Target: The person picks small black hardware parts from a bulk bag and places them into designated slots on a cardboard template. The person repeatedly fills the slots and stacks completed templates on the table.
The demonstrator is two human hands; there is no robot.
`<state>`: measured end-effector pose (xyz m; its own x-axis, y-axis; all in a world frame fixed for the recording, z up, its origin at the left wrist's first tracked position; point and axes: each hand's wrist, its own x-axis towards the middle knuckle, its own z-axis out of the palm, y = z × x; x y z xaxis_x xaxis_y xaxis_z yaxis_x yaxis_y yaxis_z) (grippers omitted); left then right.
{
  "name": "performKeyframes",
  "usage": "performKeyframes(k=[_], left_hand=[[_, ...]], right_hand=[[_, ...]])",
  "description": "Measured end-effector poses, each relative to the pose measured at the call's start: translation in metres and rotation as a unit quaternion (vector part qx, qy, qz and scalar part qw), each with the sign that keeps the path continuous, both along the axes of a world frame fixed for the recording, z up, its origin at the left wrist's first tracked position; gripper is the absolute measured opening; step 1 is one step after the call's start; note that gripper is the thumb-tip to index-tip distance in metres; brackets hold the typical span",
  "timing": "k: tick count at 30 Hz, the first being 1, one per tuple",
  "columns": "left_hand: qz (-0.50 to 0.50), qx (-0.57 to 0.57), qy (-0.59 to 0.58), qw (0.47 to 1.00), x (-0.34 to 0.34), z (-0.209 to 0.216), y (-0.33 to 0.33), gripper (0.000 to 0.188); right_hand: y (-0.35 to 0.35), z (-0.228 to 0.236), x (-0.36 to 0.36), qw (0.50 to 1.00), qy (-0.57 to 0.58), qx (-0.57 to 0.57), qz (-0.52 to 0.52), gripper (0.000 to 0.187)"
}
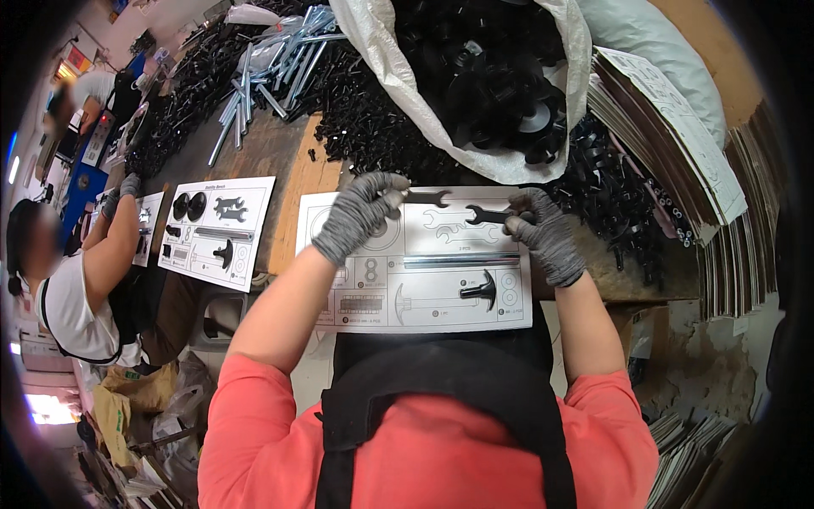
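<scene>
While the filled card (261,199) at left on the tabletop (309,161) has its parts spread apart, perhaps for easy checking, the left hand (360,216) pinches a dark wrench (428,198) by one end above the nearer card (504,318). There the steel rod (462,260) and black T-shaped knob (483,291) lie along printed drawings, presumably to match them. Well apart from the left, the right hand (543,233) grips a second wrench (490,215) by its right end, leaving the other end clear over the wrench outlines.

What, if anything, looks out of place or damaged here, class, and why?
The silver rods lie in a jumble at upper left, crossing at many angles, not stacked. Small black parts also sprawl loose on the bench beside the sack, as if spilled.
</scene>
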<state>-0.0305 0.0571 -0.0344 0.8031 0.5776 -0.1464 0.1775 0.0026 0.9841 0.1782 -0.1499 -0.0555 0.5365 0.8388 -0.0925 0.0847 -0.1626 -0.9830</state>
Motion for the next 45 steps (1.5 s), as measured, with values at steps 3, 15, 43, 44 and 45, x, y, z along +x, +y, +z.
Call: performKeyframes(k=[3,15,43,44,45], left_hand=[[-0.09,0.364,0.018,0.927,0.004,0.011,0.025,0.024],[-0.186,0.485,0.102,0.848,0.028,-0.011,0.005,0.05],[-0.132,0.569,-0.092,0.807,0.05,0.007,-0.02,0.04],[-0.109,0.576,-0.1,0.804,0.061,0.024,-0.023,0.038],[-0.081,0.586,-0.107,0.799,0.077,0.038,-0.021,0.037]], right_hand=[[-0.001,0.009,0.002,0.997,-0.079,-0.001,-0.017,0.023],[0.025,0.001,-0.017,0.832,-0.473,-0.223,0.186,0.037],[0.012,0.012,0.025,0.829,-0.552,-0.077,-0.055,0.035],[0.018,0.018,0.036,0.803,-0.586,-0.069,-0.082,0.034],[0.027,0.024,0.049,0.776,-0.619,-0.056,-0.107,0.034]])
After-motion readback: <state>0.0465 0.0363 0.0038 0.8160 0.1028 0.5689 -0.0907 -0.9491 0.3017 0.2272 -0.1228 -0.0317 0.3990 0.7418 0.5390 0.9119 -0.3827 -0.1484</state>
